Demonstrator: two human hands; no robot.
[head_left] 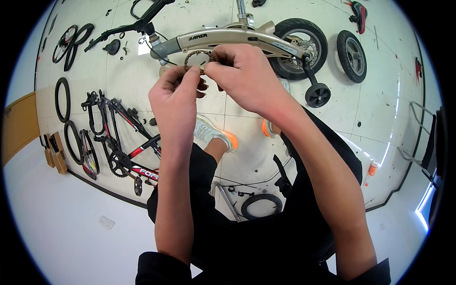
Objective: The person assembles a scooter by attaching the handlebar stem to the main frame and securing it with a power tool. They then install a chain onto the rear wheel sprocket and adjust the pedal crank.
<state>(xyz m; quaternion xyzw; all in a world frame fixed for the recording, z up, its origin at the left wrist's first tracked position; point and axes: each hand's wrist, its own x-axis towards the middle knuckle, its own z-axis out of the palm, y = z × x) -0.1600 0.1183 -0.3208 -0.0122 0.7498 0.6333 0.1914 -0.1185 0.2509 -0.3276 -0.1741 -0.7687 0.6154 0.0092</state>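
Both hands meet in the upper middle, over the beige bicycle frame (223, 38). Between their pinched fingertips is a small brown segmented ring (193, 53), its loop standing up above the fingers. Its lower part is hidden behind the fingertips, and I cannot tell whether it is a bearing ring or a short chain loop. My left hand (175, 90) pinches the ring's near side with thumb and forefinger. Closed on its right side is my right hand (242, 76), whose fingers curl inward. The bare end of the frame's head tube (161, 52) lies just beyond my left hand.
A black-tyred wheel (298, 47) with a small stabiliser wheel (318, 95) is attached to the beige frame. Another wheel (352, 56) lies to its right. At left are a black and red bicycle frame (128, 142) and loose tyres (62, 99). An orange-labelled bottle (371, 170) is at right.
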